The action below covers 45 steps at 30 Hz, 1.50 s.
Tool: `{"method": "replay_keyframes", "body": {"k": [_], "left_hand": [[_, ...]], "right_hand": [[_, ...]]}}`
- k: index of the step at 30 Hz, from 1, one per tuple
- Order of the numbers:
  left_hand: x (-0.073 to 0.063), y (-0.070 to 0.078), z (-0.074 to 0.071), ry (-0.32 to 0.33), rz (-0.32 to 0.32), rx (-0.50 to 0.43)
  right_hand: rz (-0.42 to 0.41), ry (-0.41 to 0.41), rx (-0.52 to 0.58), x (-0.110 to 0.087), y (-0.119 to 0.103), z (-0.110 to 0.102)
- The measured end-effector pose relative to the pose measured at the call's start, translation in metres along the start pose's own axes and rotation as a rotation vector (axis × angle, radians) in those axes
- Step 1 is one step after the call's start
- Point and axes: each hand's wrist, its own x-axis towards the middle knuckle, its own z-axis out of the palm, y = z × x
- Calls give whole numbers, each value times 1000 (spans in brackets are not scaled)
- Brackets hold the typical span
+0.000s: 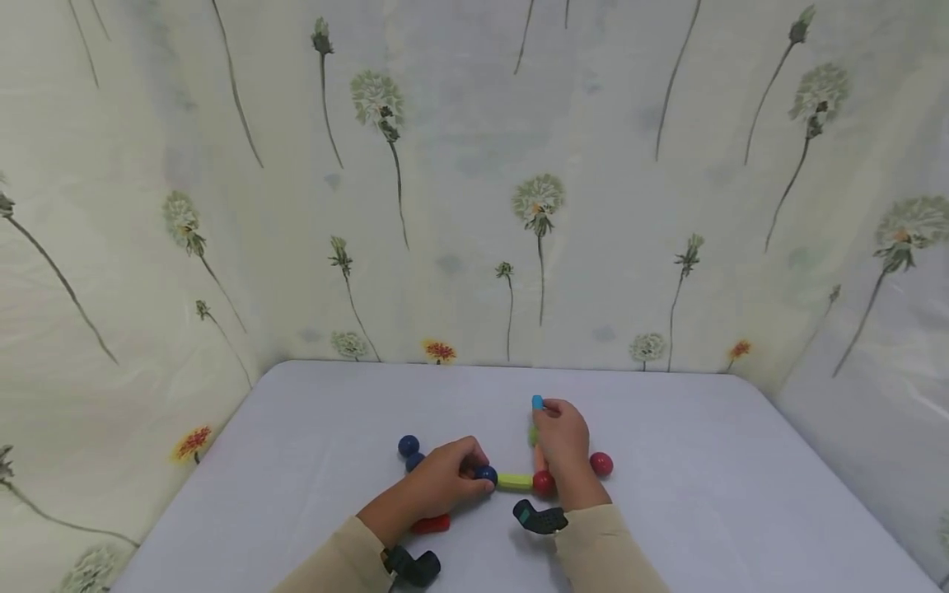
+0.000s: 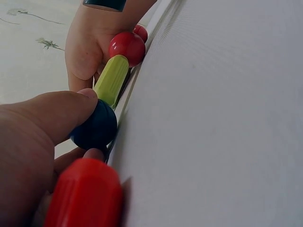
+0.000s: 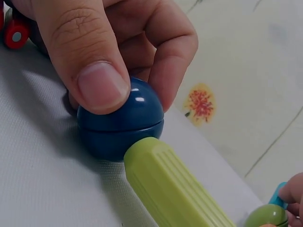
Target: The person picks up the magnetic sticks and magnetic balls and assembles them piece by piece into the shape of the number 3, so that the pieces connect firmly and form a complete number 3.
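Observation:
My left hand (image 1: 449, 475) pinches a dark blue ball (image 3: 120, 125) between thumb and fingers. One end of a yellow-green ribbed rod (image 1: 515, 481) meets this ball; the other meets a red ball (image 1: 544, 483). From the red ball an orange rod (image 1: 539, 457) runs back to a green ball (image 1: 533, 436), partly hidden behind my right hand (image 1: 565, 436). Its fingers grip a short light blue rod (image 1: 537, 402) at the green ball; whether the two are joined I cannot tell. In the left wrist view, the yellow-green rod (image 2: 112, 81) lies between both hands.
Two more dark blue balls (image 1: 409, 445) lie beyond my left hand. A red rod (image 1: 432, 524) sits under the left wrist, close by in the left wrist view. Another red ball (image 1: 601, 464) is right of my right hand. A white table (image 1: 697, 478) meets flower-printed cloth behind.

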Motion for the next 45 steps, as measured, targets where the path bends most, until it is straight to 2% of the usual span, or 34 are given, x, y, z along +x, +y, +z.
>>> {"method": "replay_keyframes", "body": {"k": [10, 18, 30, 38, 45], "left_hand": [[-1, 0, 1, -1, -14, 4], [0, 0, -2, -3, 5, 12], [0, 1, -2, -6, 20, 8], [-1, -2, 1, -15, 9, -16], [0, 0, 0, -4, 13, -8]], "right_hand": [[-3, -29, -18, -1, 0, -2], [5, -55, 40, 5, 3, -1], [12, -43, 50, 3, 0, -4], [-91, 24, -40, -3, -6, -12], [-260, 35, -164, -7, -21, -27]]}}
